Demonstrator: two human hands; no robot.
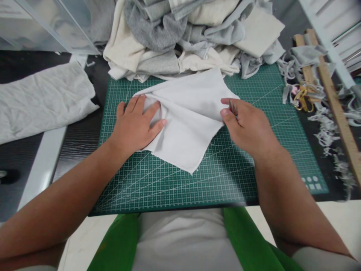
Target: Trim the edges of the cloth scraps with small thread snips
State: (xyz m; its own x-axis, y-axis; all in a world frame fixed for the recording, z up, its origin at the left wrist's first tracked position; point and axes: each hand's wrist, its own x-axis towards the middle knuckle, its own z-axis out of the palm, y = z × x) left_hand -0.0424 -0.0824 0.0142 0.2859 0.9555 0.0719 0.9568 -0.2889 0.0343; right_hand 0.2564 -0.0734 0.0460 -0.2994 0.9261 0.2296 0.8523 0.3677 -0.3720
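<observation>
A folded white cloth (186, 139) lies on the green cutting mat (225, 177), one layer lifted in a ridge toward the right. My left hand (137, 122) rests flat with spread fingers on the cloth's left end. At the right edge, my right hand (245, 122) pinches the fabric between thumb and forefinger. A small dark metal tool (233, 108) shows between the fingers of that same hand; most of it is hidden.
A heap of grey and cream fabric (158, 34) covers the mat's back edge. Another pale cloth (42, 98) lies at left. On the right are a wooden ruler (335, 101), gold-handled scissors (304, 98) and fabric scraps (324, 128).
</observation>
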